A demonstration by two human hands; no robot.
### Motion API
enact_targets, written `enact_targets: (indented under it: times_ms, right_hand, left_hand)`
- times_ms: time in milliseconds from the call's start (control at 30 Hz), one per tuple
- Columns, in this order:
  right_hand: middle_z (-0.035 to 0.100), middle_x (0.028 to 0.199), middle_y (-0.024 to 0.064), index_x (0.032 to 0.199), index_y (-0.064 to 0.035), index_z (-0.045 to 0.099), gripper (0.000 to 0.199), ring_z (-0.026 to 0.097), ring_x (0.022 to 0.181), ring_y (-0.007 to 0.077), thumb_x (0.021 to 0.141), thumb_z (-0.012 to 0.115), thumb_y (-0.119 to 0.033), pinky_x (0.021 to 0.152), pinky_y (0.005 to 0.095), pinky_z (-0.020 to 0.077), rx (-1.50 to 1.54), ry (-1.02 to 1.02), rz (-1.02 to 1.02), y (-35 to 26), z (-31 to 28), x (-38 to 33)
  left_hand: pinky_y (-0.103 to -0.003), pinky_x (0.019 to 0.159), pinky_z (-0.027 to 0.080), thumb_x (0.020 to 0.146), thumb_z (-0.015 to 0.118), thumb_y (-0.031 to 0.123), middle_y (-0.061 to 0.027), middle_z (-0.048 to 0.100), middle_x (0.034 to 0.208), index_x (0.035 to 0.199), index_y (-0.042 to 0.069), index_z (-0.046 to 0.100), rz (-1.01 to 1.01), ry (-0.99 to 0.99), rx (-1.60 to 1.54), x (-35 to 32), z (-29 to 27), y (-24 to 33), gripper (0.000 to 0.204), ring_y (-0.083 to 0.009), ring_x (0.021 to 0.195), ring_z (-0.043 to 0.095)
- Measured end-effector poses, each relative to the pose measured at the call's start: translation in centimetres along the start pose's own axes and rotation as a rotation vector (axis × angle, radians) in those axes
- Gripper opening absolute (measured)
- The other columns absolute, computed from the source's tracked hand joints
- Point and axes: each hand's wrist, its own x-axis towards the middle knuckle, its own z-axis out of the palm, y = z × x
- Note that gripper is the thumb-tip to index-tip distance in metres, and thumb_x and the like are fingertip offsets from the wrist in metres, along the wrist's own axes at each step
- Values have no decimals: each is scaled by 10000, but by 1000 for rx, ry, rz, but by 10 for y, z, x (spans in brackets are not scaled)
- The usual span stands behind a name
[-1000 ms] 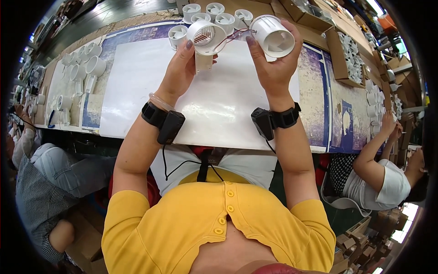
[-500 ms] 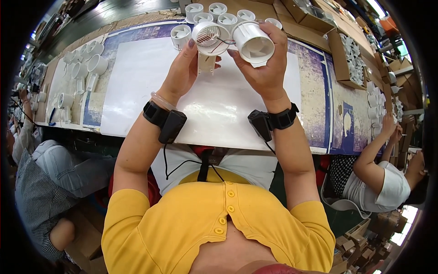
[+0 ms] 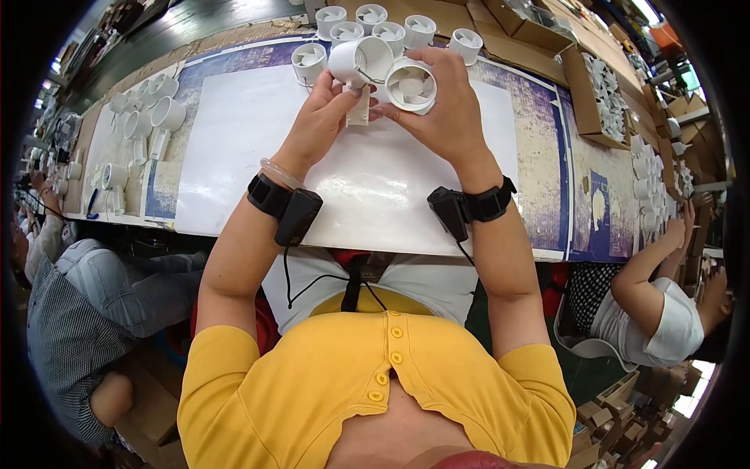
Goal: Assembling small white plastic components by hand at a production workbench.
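Observation:
My left hand (image 3: 317, 119) is closed round the flat stem of a white plastic fan housing (image 3: 343, 64), whose round open end faces right. Thin wires (image 3: 364, 72) hang at its mouth. Close beside it, my right hand (image 3: 455, 113) grips a white cylindrical fan part (image 3: 411, 86) by its side, with the blades inside facing me. A narrow gap seems to lie between the two pieces, though the wires and my fingertips partly hide it. Both pieces are held above a white sheet (image 3: 258, 180).
Several white fan cylinders (image 3: 420, 31) stand behind my hands. More white housings (image 3: 166, 113) lie on the left. At the right are a cardboard box (image 3: 582, 102) of small white parts and more white pieces (image 3: 645, 184). A person sits on each side.
The right-hand fan cylinder has turned its bladed end toward me and shifted left. The left-hand housing has rotated, its mouth now facing right. A fan cylinder at the back right has come into fuller view.

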Motion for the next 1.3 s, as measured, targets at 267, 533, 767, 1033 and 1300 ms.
enact_targets:
  times_ms: [267,533,767,1033,1300]
  right_hand:
    - [558,1125,110,1166,-81,526,686,548,1054,291,618,844,-343,882,362,462,-60,-433,187,10,-28,-4]
    - [566,1155,104,1163,-88,563,651,544,1067,287,633,829,-355,925,356,436,-7,-536,119,27,-38,-6]
    - [642,1001,92,1018,-59,657,362,580,992,236,753,742,-290,833,332,466,-17,-426,114,19,-21,-1]
    - [683,800,67,986,-59,681,252,619,682,156,825,639,-248,640,286,492,3,-405,542,3,-8,-3]
    - [681,792,51,985,-70,681,227,581,602,136,824,632,-222,590,266,476,65,-273,460,5,4,-10]
  left_hand:
    - [-255,628,513,924,480,116,-80,571,1009,1274,24,297,-138,42,284,-2,2,-1,405,-116,833,560]
    - [-261,624,526,929,480,128,-87,578,1024,1286,18,287,-147,-4,439,-2,7,-2,421,-124,835,569]
    - [-261,649,537,938,479,141,-98,584,1066,1317,17,267,-135,30,427,-2,6,-4,451,-130,884,579]
    - [-283,721,543,941,475,132,-101,581,1109,1353,25,200,-108,8,359,-2,0,-9,507,-139,938,589]
    - [-282,786,518,938,480,101,-116,577,1120,1352,7,179,-56,-17,312,-1,1,-10,520,-148,963,595]
